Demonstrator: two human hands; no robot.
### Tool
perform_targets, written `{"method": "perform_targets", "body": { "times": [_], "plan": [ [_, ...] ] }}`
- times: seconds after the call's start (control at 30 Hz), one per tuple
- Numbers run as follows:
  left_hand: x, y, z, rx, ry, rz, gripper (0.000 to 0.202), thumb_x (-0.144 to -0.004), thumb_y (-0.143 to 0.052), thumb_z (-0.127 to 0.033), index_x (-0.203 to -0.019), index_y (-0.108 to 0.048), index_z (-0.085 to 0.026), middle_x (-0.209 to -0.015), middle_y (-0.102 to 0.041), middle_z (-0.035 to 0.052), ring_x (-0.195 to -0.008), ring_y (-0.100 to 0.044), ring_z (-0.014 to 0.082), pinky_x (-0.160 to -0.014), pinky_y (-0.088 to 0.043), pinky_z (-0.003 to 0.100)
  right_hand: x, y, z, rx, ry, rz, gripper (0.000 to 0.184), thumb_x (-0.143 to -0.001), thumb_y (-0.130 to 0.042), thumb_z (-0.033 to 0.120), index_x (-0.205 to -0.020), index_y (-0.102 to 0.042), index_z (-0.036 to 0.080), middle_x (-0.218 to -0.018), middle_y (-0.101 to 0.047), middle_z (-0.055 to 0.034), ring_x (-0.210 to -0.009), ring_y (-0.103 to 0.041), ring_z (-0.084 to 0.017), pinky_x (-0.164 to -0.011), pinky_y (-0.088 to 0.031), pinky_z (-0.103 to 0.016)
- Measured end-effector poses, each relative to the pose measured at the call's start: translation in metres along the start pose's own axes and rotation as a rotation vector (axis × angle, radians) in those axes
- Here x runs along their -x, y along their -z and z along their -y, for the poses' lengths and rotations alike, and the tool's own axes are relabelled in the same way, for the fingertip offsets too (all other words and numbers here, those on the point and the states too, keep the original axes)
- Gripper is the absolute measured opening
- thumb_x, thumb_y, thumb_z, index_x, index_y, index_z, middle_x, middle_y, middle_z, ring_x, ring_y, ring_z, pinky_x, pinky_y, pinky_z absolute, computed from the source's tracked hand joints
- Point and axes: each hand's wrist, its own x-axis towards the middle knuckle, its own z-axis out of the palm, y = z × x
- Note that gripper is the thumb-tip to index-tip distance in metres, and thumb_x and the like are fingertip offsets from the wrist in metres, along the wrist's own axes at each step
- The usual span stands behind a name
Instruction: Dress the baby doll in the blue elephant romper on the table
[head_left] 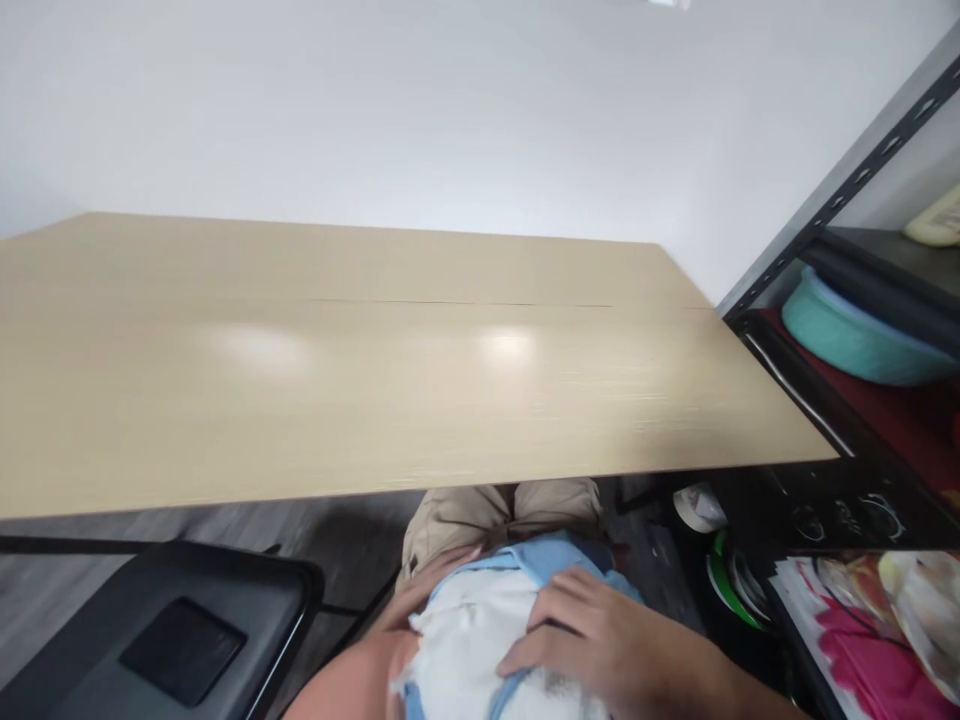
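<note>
Both of my hands rest low in the view, against my body, on a bundle of white cloth [469,640] with light blue edging [555,557]. My right hand [592,640] lies over its right side with fingers curled onto the fabric. My left hand [427,592] clasps its left side, with only the fingers showing. Below the bundle are my beige trousers [480,515]. The light wooden table [375,370] stretches out in front of me.
A black chair [165,640] stands at lower left under the table's edge. A dark metal shelf [840,210] at right holds a teal bowl [855,335]. Colourful printed items [862,620] and tape rolls [720,570] lie lower right. A white wall is behind.
</note>
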Motion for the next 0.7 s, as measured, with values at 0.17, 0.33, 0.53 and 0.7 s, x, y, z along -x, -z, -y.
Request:
{"method": "perform_targets", "body": {
  "times": [0.17,0.33,0.53,0.7],
  "plan": [
    [0.049,0.059,-0.021,-0.077,0.299,-0.087,0.042,-0.102,-0.065,-0.075,-0.139,-0.080,-0.063,-0.146,-0.083,-0.0055,-0.147,-0.072,0.0449,-0.128,-0.053,0.073,-0.025,-0.017,0.007,0.097,0.152,0.053,0.026,-0.123,-0.056,0.033,-0.139,-0.076,0.029,-0.111,-0.078,-0.0014,-0.099,-0.069,-0.019,-0.095,-0.056,-0.035],
    [0.047,0.051,-0.090,-0.026,0.274,-0.037,0.071,-0.098,-0.081,-0.072,-0.159,-0.072,-0.037,-0.168,-0.066,0.0131,-0.159,-0.059,0.0431,-0.135,-0.047,0.063,-0.036,-0.027,0.009,0.101,0.225,0.013,0.022,-0.123,-0.056,0.031,-0.125,-0.078,0.030,-0.104,-0.076,0.0014,-0.092,-0.066,-0.017,-0.089,-0.051,-0.033],
    [0.019,-0.003,-0.119,-0.138,0.133,0.250,0.089,-0.073,-0.106,-0.061,-0.154,-0.073,-0.046,-0.169,-0.065,0.0108,-0.158,-0.057,0.0472,-0.136,-0.043,0.068,-0.030,-0.038,0.005,0.113,0.280,-0.086,0.028,-0.121,-0.058,0.032,-0.099,-0.076,0.029,-0.085,-0.075,0.0050,-0.080,-0.066,-0.016,-0.081,-0.052,-0.033],
    [0.017,-0.002,-0.111,-0.111,0.209,0.182,0.066,-0.078,-0.102,-0.040,-0.141,-0.080,-0.040,-0.164,-0.068,0.0095,-0.157,-0.057,0.0429,-0.134,-0.046,0.063,0.002,-0.055,0.004,0.216,0.282,-0.193,0.038,-0.118,-0.062,0.023,-0.080,-0.063,0.023,-0.070,-0.063,0.0075,-0.065,-0.053,-0.012,-0.088,-0.051,-0.032]
  ]
}}
